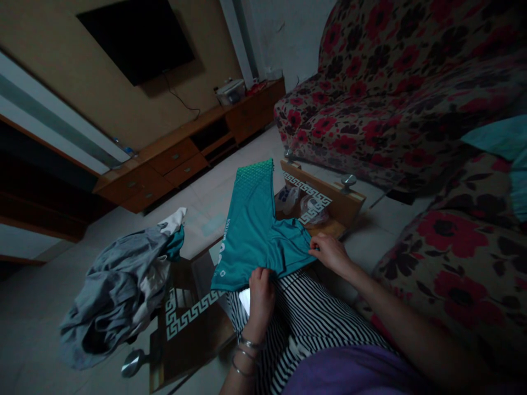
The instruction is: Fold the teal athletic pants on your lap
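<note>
A teal sports jersey (255, 230) lies folded across my lap, with a darker patterned band at its far end and white lettering along one edge. My left hand (261, 299), with thin metal bangles on its wrist, grips the jersey's near edge. My right hand (329, 253) pinches the jersey's right corner between its fingers. Under the jersey, black-and-white striped trousers (304, 323) cover my lap. A small white piece of cloth or paper (244, 300) shows beside my left hand.
A glass-topped coffee table (323, 192) with a wooden frame and Greek-key border stands beneath the jersey, with clear plastic bags under it. A heap of grey garments (117, 291) lies at the left. A floral sofa (411, 109) curves around the right, and a wooden cabinet (185, 156) stands beneath a wall-mounted television (135, 38).
</note>
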The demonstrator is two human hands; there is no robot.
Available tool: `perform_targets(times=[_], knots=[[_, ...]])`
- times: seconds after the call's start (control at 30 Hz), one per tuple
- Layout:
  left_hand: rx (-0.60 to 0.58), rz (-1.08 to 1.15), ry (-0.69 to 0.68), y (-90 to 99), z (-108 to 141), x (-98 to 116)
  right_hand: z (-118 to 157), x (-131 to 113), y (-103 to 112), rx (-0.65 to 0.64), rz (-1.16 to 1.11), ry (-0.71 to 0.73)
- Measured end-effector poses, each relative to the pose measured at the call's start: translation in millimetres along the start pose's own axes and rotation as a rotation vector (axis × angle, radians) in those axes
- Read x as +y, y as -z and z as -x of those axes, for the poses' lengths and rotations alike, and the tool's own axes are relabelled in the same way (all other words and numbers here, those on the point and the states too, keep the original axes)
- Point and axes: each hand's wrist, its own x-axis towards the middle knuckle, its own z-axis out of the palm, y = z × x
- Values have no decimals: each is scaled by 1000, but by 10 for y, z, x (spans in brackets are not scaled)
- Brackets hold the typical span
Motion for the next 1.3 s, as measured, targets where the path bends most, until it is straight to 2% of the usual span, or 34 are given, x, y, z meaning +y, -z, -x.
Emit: perform_targets(times=[0.23, 0.37, 0.57, 0.7, 0.8, 0.9, 1.03, 1.1, 1.17, 1.3], knots=[[-5, -17, 18, 36, 7, -23, 16, 184, 63, 148, -244, 96], [-23, -27, -8, 44, 11, -47, 134, 245, 117, 115, -305, 47], [-21, -85, -42, 79, 6, -77, 273, 249, 23, 22, -167, -7], [-52, -162, 5, 167, 10, -102, 321, 280, -33, -51, 10, -19], [-102, -241, 40, 237, 34, -78, 293, 275, 6, -95, 81, -5], [-90, -288, 24, 241, 61, 57, 122, 206, 112, -16, 63, 25], [-138, -181, -133, 65, 29, 424, -322, 40, 206, 132, -1, 73], [-176, -119, -201, -76, -23, 623, -565, -32, 178, 132, -6, 75], [-187, -88, -214, -214, -87, 781, -773, -79, 110, 86, -42, 82], [-178, -121, -180, -408, -213, 925, -1012, -136, -24, 12, -166, 220]])
